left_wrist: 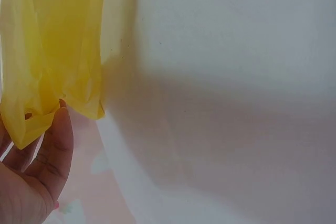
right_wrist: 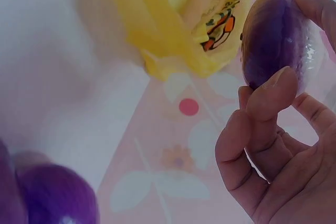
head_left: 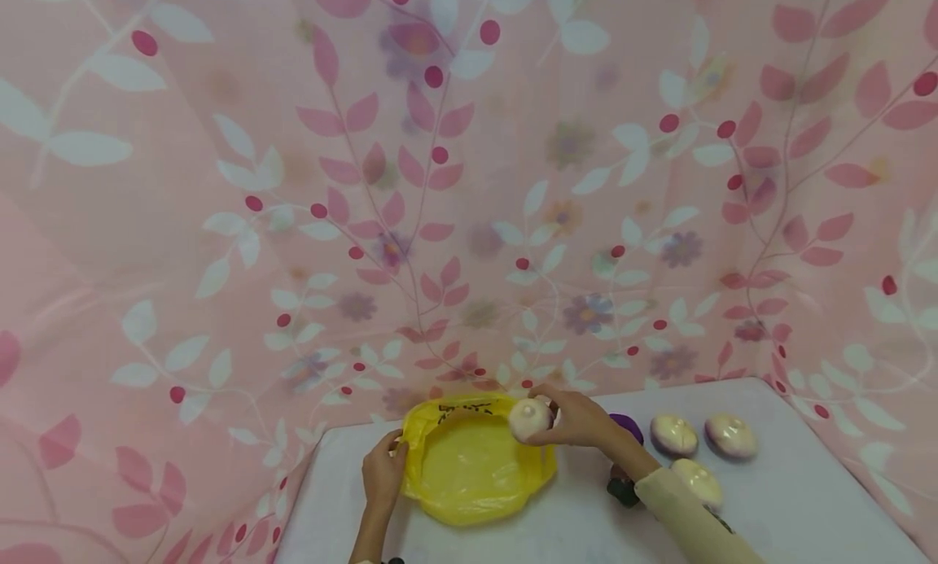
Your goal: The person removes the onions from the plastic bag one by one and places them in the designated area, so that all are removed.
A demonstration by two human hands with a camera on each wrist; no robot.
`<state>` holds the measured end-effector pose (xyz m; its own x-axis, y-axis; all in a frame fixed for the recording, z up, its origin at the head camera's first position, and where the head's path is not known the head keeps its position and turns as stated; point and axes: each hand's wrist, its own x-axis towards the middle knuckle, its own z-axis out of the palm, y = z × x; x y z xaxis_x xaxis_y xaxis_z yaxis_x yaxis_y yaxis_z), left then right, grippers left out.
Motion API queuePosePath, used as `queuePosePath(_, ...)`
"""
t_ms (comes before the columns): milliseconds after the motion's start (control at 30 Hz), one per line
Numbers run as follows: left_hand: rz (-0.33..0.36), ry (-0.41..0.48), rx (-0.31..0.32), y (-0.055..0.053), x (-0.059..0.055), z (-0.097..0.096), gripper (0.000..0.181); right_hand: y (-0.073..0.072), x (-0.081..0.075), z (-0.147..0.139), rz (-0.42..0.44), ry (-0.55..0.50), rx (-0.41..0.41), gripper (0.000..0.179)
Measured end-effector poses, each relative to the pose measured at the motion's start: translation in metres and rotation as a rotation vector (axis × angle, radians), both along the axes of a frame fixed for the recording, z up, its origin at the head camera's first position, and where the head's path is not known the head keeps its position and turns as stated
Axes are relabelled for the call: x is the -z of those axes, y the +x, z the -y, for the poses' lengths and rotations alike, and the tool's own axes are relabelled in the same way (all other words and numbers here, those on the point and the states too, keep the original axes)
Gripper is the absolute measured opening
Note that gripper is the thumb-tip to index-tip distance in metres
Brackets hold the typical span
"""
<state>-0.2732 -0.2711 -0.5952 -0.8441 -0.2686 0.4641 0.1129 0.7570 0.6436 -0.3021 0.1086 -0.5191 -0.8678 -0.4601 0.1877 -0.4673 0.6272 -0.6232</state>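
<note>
A yellow plastic bag [head_left: 469, 511] with dark printing lies on the white table, its mouth held wide. The left hand [head_left: 384, 470] pinches the bag's left edge between thumb and fingers; the left wrist view shows the same grip on the yellow film [left_wrist: 58, 40]. Above the bag's right edge, the right hand [head_left: 579, 421] holds a round purple-and-cream piece [head_left: 529, 421], resembling a toy turnip. In the right wrist view, thumb and fingertips grip this piece [right_wrist: 273, 40] by its sides, its purple face showing.
Several similar cream-and-purple pieces [head_left: 674, 435] lie right of the right forearm. A glossy purple thing [head_left: 627, 426] and a dark green thing [head_left: 624, 491] are partly hidden by that arm. Pink floral cloth [head_left: 476, 222] hangs behind the white table [head_left: 799, 474].
</note>
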Motion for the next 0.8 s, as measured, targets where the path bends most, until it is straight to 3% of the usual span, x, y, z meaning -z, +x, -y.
queuePosePath(267, -0.011, -0.001, 0.009, -0.002, 0.0, 0.003, 0.022, 0.003, 0.004, -0.025, 0.005, 0.012, 0.037, 0.07)
queuePosePath(467, -0.012, 0.001, -0.002, -0.003, 0.002, 0.003, 0.022, 0.012, 0.003, -0.039, -0.008, 0.054, 0.088, 0.072)
queuePosePath(800, -0.005, 0.011, 0.0, -0.003, 0.005, 0.004, 0.022, 0.026, 0.001, -0.068, -0.025, 0.039, 0.122, 0.071)
